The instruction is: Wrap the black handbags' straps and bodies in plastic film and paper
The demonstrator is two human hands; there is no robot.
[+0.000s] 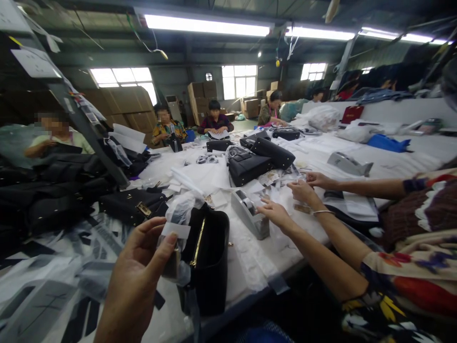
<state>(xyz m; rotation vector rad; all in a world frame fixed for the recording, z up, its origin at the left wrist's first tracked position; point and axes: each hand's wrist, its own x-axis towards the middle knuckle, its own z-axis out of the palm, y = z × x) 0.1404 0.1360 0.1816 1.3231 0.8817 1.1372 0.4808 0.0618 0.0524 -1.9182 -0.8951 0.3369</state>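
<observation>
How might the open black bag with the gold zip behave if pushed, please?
The black bag would likely hold its shape, as its side stands without sagging. It might slip off if pushed outward, being near the table's edge.

Left hand in a pinch

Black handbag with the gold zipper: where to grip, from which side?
I'd take the black handbag by its right rim, from above right. It looks upright with its mouth open, and that rim shows bare; the left side is crowded by the left hand and translucent wrapping.
</observation>
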